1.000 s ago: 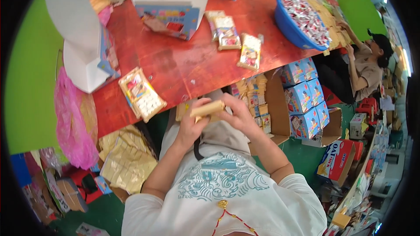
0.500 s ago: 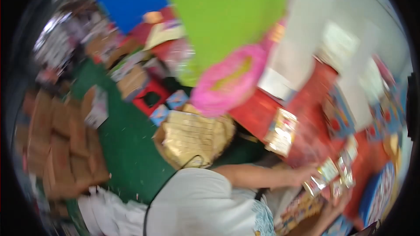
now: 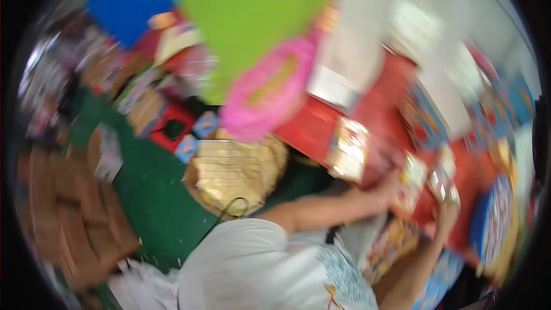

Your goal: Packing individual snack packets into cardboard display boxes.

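Observation:
Both arms reach to the right over a red tabletop [image 3: 313, 126]. My left hand [image 3: 392, 190] is closed on a shiny white-and-gold packet [image 3: 412, 177], gripping it at its near left side. Nearer the right side, my right hand [image 3: 446, 213] closes around the lower end of another shiny packet [image 3: 441, 185], partly clear or silvery. The two packets are held apart. Left of them, a gold-and-white packet or small pile [image 3: 349, 150] lies on the tabletop. Below the hands sits an open carton [image 3: 395, 247] with colourful packets in it. Motion blur hides the finger detail.
A pink bag [image 3: 267, 89] hangs by a green panel [image 3: 258, 17]. A box lined with gold sheet [image 3: 235, 172] stands on the green floor. Brown cartons [image 3: 74, 206] are stacked at the left. Blue boxes [image 3: 425, 117] and a blue-rimmed round thing [image 3: 492, 218] lie right.
The whole view has shifted, so the scene sits further left and up. My right hand has moved farther over the red tabletop with its packet, and the held packets are now more clearly apart.

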The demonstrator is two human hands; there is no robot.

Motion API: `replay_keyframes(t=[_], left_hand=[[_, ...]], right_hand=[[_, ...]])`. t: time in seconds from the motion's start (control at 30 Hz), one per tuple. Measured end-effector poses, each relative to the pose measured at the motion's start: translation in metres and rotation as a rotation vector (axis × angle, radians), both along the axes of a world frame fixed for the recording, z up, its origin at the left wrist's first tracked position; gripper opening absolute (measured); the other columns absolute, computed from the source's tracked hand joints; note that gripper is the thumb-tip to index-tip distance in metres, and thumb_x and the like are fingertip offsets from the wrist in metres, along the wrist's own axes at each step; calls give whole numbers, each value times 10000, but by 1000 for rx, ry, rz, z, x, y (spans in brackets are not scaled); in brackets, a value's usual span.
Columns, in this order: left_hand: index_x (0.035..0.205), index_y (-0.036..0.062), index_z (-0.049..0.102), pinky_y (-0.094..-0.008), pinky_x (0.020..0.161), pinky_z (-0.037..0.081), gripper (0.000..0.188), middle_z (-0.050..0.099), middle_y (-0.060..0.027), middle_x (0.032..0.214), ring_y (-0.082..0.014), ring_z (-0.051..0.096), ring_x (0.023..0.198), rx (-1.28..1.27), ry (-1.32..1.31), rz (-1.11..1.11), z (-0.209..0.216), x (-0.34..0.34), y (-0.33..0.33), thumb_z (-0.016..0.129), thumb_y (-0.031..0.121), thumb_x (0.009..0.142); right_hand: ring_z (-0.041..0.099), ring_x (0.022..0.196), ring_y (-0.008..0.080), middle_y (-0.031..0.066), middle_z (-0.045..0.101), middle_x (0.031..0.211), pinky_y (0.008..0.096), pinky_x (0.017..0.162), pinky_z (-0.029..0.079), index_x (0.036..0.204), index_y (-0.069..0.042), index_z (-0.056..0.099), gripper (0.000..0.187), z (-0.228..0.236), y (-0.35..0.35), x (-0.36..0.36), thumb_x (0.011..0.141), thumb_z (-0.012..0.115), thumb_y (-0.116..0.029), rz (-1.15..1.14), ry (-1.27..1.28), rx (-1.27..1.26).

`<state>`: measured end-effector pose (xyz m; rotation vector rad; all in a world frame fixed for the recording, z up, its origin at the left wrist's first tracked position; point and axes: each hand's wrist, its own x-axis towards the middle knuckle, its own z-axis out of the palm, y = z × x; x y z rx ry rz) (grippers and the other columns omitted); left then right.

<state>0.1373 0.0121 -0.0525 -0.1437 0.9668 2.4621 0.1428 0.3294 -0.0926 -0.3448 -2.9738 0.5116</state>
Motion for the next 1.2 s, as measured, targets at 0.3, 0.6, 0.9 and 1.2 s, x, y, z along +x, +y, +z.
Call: replay_keyframes(t=[0.3, 0.6, 0.9, 1.2], left_hand=[[1283, 25, 405, -373, 916, 495, 441, 563, -129, 1192, -229, 587, 1075, 167, 7, -64, -9, 3, -5, 531, 68, 863], [1331, 49, 426, -365, 974, 462, 433, 533, -109, 1279, -232, 545, 1161, 111, -37, -74, -10, 2, 4, 458, 109, 903], [1353, 12, 378, -350, 984, 449, 528, 522, -104, 1286, -203, 547, 1146, 198, -27, 26, -8, -9, 6, 501, -11, 840], [1424, 88, 302, -406, 1053, 375, 513, 459, -94, 1369, -245, 467, 1248, 170, 2, -64, -4, -9, -1, 422, 320, 983]], right_hand=[[551, 1007, 272, 185, 503, 1228, 350, 883, 455, 1311, -10, 450, 591, 91, -122, 17, 729, 548, -25, 80, 359, -313], [431, 1193, 459, 285, 389, 1358, 559, 931, 360, 1280, 1, 466, 605, 84, -187, 32, 781, 620, -305, 332, 252, -303], [424, 1248, 429, 251, 372, 1409, 552, 958, 385, 1408, -35, 319, 790, 68, -131, -42, 756, 649, -335, -325, -97, 14], [391, 1256, 463, 309, 345, 1392, 450, 1024, 366, 1354, 25, 406, 692, 95, -202, 27, 743, 652, -187, 196, 317, -214]])
